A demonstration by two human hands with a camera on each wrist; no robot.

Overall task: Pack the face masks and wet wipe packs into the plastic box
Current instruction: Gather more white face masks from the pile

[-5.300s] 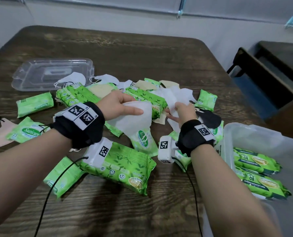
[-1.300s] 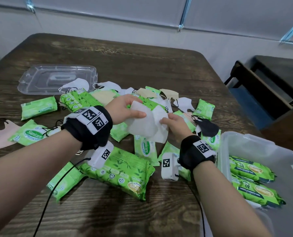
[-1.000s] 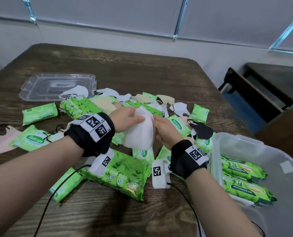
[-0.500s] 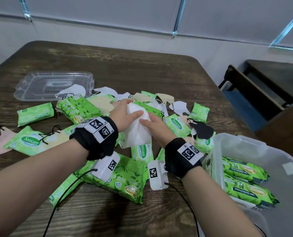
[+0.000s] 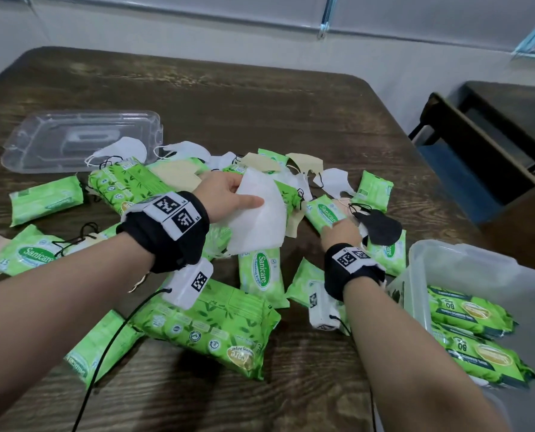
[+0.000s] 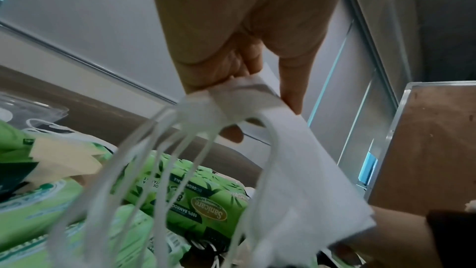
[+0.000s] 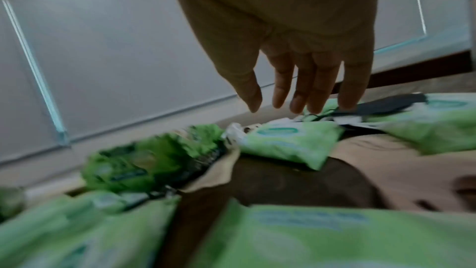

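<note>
Gathering looks to be the step in hand: the left hand (image 5: 225,194) holds a stack of flat white fabric face masks (image 5: 258,213) above the heap, thumb on top and fingers curled beneath, so loose masks can be collected into one bundle before going across. In the left wrist view the pinch sits at the stack's edge and several white ear loops (image 6: 154,160) dangle free below.

The right hand (image 5: 341,233) reaches low toward the right side of the heap with its fingers (image 7: 304,89) straight and slightly spread, holding nothing; the fingertips hover just above a black fabric face mask (image 5: 380,227) and a small light-green wet wipe pack (image 5: 323,212), probably the next pick, though which one I cannot tell.

More white and beige masks and green wipe packs lie scattered over the dark wooden bench (image 5: 260,98). One large green wet wipe pack (image 5: 210,325) lies nearest the person. A clear plastic box (image 5: 465,263) stands at the right edge, already holding large wipe packs laid flat, which leaves room on top for masks. Its clear plastic lid (image 5: 57,141) lies apart at the far left.
</note>
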